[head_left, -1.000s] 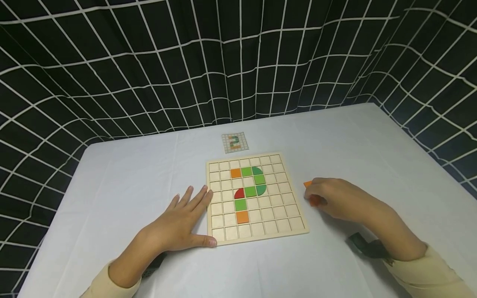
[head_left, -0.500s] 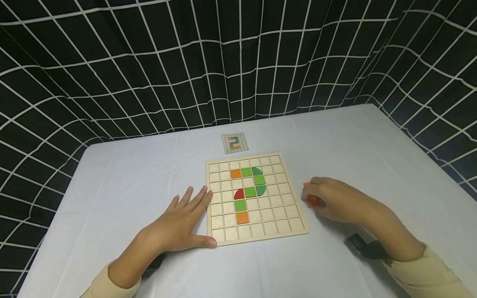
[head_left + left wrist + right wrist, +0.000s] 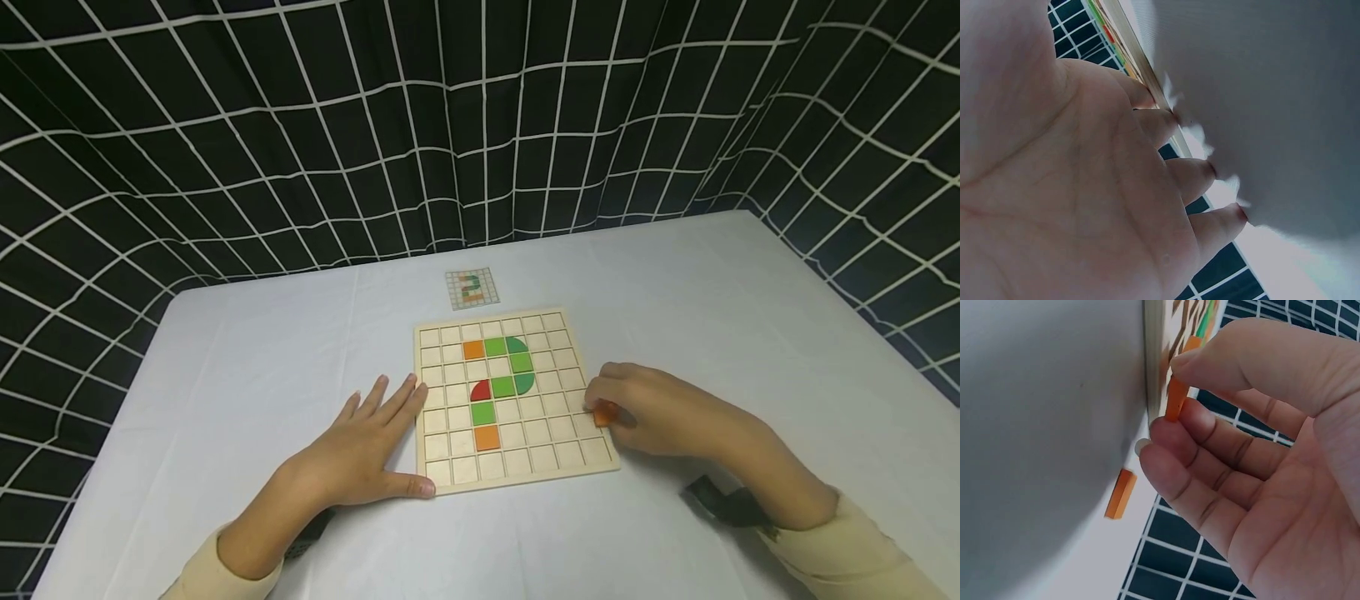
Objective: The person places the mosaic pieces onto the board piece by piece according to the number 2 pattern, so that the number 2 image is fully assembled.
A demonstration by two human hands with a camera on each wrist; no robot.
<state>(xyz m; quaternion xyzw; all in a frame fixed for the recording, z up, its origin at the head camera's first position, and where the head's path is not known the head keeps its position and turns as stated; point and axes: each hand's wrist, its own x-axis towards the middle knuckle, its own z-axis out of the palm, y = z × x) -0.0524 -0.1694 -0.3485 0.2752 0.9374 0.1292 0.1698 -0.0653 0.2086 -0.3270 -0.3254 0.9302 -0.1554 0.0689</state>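
Note:
A square wooden grid board [image 3: 555,458] lies mid-table. Set in its cells are orange square tiles [image 3: 487,437], green square tiles [image 3: 483,412], dark green quarter-round tiles [image 3: 525,383] and a red quarter-round tile [image 3: 481,390]. My left hand [image 3: 356,462] lies spread at the board's left side, thumb at the near corner and fingertips at the edge. Over the right edge, my right hand [image 3: 660,408] pinches an orange tile [image 3: 1182,394] between thumb and fingers. Another orange tile [image 3: 1120,494] rests on the table in the right wrist view; in the head view my hand hides it.
Beyond the board lies a small pattern card [image 3: 472,288] showing a coloured figure on a grid. A white cloth covers the table [image 3: 262,358]. Black curtains with white grid lines [image 3: 480,125] hang behind and at the sides.
My right hand has moved left with the orange tile, from the table beside the board to over the board's right edge. The left hand stays still.

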